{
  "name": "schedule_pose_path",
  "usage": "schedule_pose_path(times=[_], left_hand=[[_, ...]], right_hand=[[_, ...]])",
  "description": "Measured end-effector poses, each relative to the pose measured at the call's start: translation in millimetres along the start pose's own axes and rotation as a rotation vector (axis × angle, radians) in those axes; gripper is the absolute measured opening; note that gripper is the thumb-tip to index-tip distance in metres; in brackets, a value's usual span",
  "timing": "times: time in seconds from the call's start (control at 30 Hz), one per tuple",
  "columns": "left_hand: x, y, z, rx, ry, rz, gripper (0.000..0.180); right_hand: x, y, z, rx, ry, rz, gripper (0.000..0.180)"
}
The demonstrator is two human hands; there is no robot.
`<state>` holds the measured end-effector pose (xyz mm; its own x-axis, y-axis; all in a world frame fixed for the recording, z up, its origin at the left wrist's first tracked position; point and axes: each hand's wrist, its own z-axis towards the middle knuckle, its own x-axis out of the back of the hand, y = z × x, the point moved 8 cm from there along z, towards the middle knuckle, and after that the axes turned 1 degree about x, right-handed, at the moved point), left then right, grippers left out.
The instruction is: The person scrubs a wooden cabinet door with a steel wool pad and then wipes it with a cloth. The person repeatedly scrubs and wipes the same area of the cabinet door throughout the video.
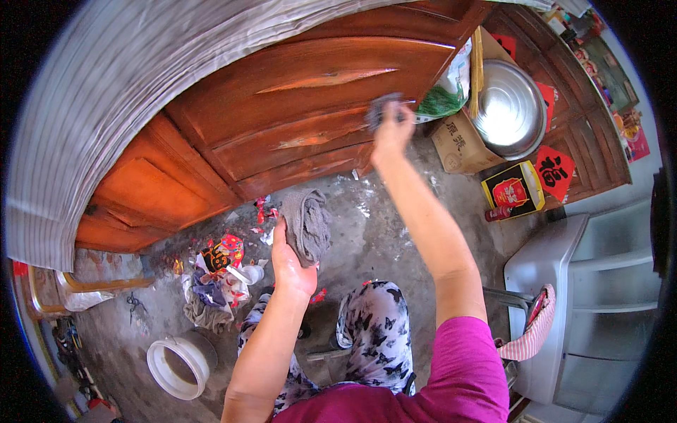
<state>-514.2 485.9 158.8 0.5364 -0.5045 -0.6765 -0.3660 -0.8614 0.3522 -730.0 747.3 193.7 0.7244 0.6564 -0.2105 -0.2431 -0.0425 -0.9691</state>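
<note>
My left hand (293, 266) is closed around a bunched grey cloth (309, 224), held up above the floor in front of the wooden panel. With my right arm stretched out, my right hand (395, 130) grips a small dark grey wad (379, 113); motion smears it, so I cannot tell its material. This hand is at the right end of the reddish-brown panelled wood (310, 77), but whether the wad touches the surface is unclear. Pale worn streaks run along the panels.
A cardboard box (455, 146) and a shiny metal basin (511, 106) stand at the right, near a black-and-yellow package (513, 190). Crumpled wrappers and rags (211, 292) lie on the left floor beside a white bucket (176, 368). A grey cabinet (543, 275) stands right.
</note>
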Motion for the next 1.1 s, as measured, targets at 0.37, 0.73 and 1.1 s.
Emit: schedule_pose_path(times=[0.37,0.73,1.1], left_hand=[[7.5,-2.4,4.7,-0.026,0.003,-0.024,0.047],[-9.2,-1.8,-5.8,0.045,0.02,-0.013,0.045],[-8.9,-6.5,-3.9,0.014,-0.029,-0.014,0.047]], right_hand=[[-30.9,5.8,-46.4,-0.301,-0.183,-0.07,0.024],[-12.0,30.5,34.7,-0.475,0.028,0.068,0.012],[18.8,-10.6,87.5,-0.365,0.229,0.207,0.02]])
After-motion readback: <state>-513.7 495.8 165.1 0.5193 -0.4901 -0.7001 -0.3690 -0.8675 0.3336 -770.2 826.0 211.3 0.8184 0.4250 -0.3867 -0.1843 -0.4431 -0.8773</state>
